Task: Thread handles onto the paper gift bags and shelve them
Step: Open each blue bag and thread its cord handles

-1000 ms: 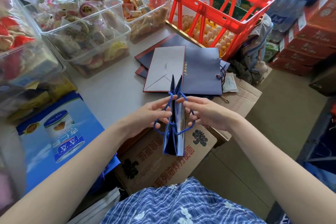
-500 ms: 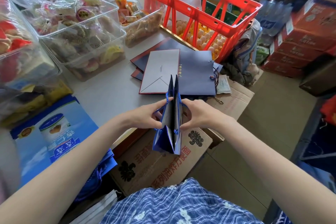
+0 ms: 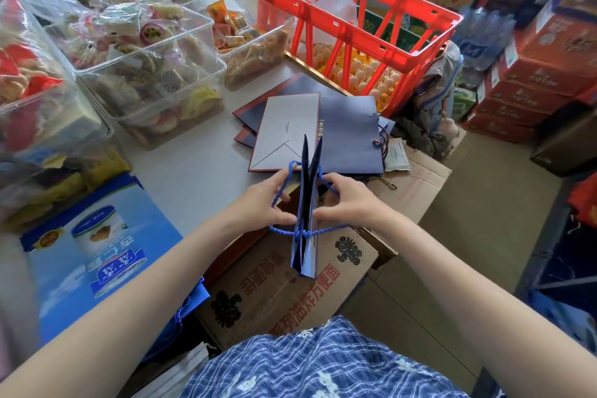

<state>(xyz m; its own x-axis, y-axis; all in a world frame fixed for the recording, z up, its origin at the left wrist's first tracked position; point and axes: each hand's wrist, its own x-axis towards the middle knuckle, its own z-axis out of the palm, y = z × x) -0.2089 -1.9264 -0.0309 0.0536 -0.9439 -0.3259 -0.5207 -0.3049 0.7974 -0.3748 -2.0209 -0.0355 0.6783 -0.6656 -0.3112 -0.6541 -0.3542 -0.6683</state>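
A folded dark blue gift bag point(image 3: 305, 245) stands edge-on between my hands, its mouth pointing away from me. A blue rope handle point(image 3: 326, 230) loops out on each side of it. My left hand point(image 3: 265, 203) pinches the bag's left face, with the left rope loop over its fingers. On the other side my right hand point(image 3: 347, 200) pinches the right face with the rope around its fingers. Flat blue bags point(image 3: 349, 136) lie stacked on the counter beyond, one with a grey underside point(image 3: 284, 132) up.
Clear tubs of wrapped snacks point(image 3: 145, 68) line the counter's left. A red crate point(image 3: 349, 22) stands over eggs at the back. Cardboard boxes point(image 3: 281, 294) sit below my hands, a blue printed box point(image 3: 97, 252) to the left, and stacked red cartons point(image 3: 533, 81) at right.
The rope handles, tucked close half a second ago, now loop out on both sides of the bag. The bag has tilted back upright between my hands.
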